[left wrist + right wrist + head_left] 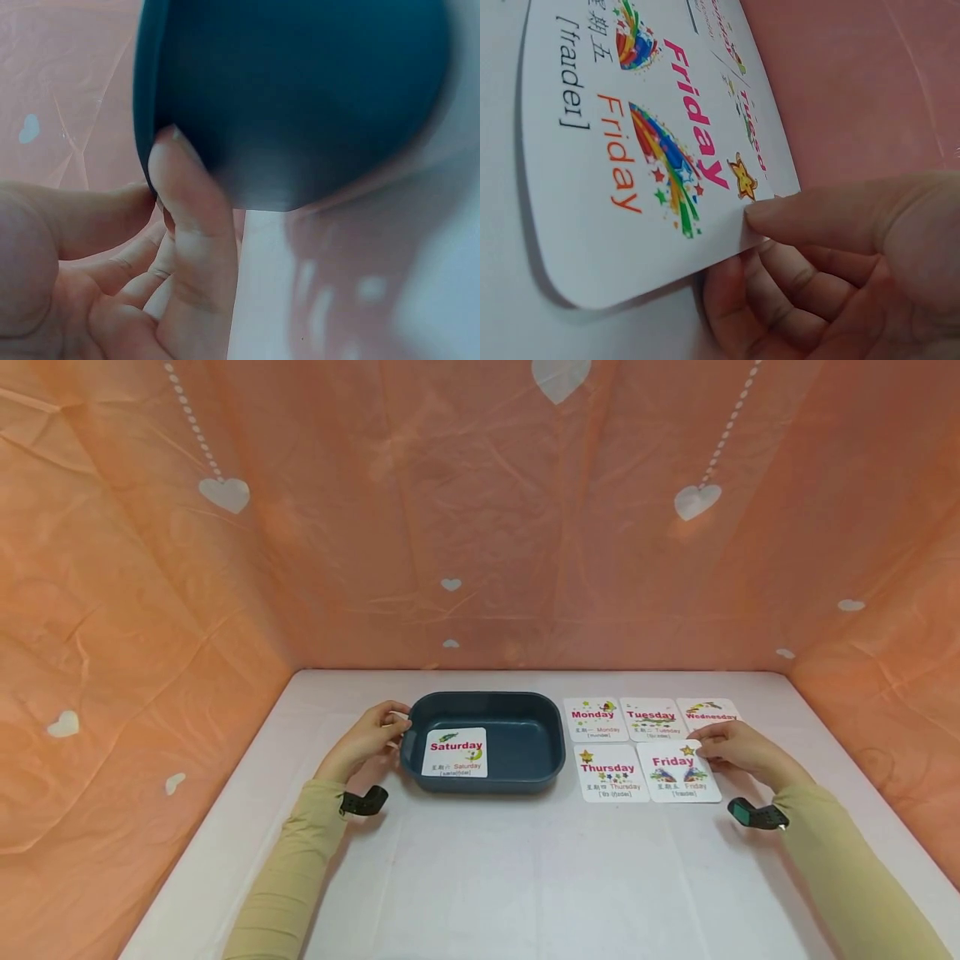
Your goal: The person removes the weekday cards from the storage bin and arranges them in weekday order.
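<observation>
At its left end, the dark blue tray (525, 783) has its rim pinched between thumb and finger of my left hand (369, 739); the left wrist view shows this grip on the tray wall (300, 90) up close. Inside the tray, toward the left, lies the Saturday card (455, 758). My right hand (738, 750) pinches the Friday card (678, 777) by its upper right corner, thumb on top and fingers (727, 300) beneath. The Thursday card (609, 781) sits just left of it. Behind these lie the Monday card (596, 727), Tuesday card (648, 718) and Wednesday card (708, 708), the last partly hidden by my right hand.
Everything stands on a white-covered table (480, 868). An orange cloth (480, 527) with white hearts rises behind it and along both sides. Dark bands, the left one (364, 802) and the right one (759, 815), sit at my wrists.
</observation>
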Action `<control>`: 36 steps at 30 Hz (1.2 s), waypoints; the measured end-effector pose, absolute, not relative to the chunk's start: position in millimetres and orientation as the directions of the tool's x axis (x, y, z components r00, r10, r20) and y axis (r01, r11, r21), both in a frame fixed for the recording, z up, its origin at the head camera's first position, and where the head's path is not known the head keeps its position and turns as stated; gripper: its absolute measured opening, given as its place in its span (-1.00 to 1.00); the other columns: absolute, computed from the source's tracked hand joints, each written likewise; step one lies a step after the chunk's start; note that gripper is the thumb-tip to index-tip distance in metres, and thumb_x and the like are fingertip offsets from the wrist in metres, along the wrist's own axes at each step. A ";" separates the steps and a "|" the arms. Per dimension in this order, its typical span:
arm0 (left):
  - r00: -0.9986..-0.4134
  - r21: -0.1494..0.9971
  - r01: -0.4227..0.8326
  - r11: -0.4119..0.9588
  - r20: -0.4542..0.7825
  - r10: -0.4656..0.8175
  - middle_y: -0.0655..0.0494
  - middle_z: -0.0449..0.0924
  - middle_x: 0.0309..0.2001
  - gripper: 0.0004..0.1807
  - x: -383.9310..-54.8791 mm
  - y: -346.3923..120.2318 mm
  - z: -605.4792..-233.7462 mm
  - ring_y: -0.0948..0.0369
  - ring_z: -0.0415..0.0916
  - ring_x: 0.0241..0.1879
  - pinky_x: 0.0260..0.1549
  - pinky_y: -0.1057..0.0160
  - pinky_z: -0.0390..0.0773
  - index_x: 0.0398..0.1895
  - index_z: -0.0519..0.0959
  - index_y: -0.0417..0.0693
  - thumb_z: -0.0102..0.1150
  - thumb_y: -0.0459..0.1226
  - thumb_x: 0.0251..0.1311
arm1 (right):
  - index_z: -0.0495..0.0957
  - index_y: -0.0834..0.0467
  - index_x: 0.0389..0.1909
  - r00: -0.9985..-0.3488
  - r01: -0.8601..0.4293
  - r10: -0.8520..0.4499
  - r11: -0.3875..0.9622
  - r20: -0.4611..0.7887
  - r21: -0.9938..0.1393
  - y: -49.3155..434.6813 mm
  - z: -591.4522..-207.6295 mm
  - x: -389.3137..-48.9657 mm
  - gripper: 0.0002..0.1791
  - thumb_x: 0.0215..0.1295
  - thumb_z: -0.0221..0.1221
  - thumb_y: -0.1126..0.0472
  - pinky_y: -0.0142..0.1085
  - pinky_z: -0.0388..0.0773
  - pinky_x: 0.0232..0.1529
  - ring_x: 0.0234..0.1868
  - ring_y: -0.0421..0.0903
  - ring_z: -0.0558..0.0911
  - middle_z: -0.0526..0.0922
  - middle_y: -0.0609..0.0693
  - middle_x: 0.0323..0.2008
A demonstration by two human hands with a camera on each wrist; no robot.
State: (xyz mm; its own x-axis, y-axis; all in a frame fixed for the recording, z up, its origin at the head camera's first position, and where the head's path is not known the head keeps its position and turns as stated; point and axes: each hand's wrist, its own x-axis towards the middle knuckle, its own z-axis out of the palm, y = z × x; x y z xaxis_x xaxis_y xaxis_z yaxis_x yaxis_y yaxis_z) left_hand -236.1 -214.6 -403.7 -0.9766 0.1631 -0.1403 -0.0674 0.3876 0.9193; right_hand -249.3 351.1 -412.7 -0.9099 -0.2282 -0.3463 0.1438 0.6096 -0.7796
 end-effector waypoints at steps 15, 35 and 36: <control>-0.978 0.920 -0.072 0.386 -0.141 0.152 -0.28 0.49 -0.21 -0.65 -234.0 -215.3 -403.7 0.20 0.49 -0.44 -0.45 0.24 0.47 0.18 0.31 -0.33 -0.02 -0.38 0.39 | 0.48 0.46 0.03 -0.940 0.090 -0.173 0.705 -0.295 -0.703 343.0 -407.8 -244.8 -0.56 0.19 0.27 0.29 -0.33 0.51 -0.36 -0.30 -0.07 0.51 0.58 0.10 -0.26; -0.975 0.937 -0.040 0.347 -0.113 0.193 -0.26 0.48 -0.27 -0.65 -235.4 -214.4 -405.3 0.20 0.48 -0.49 -0.65 0.30 0.38 0.17 0.28 -0.40 -0.06 -0.41 0.39 | 0.57 0.45 -0.14 -0.968 0.040 -0.127 0.771 -0.215 -0.636 346.4 -409.0 -246.6 -0.65 0.09 0.33 0.32 -0.29 0.42 -0.35 -0.37 -0.07 0.52 0.61 0.00 -0.43; -0.975 0.937 -0.038 0.347 -0.111 0.193 -0.25 0.48 -0.28 -0.65 -235.4 -214.5 -405.5 0.20 0.48 -0.49 -0.65 0.30 0.38 0.17 0.28 -0.40 -0.06 -0.41 0.39 | 0.57 0.45 -0.13 -0.967 0.046 -0.125 0.767 -0.220 -0.640 346.6 -409.3 -246.6 -0.64 0.09 0.33 0.32 -0.30 0.43 -0.35 -0.37 -0.07 0.53 0.61 0.01 -0.43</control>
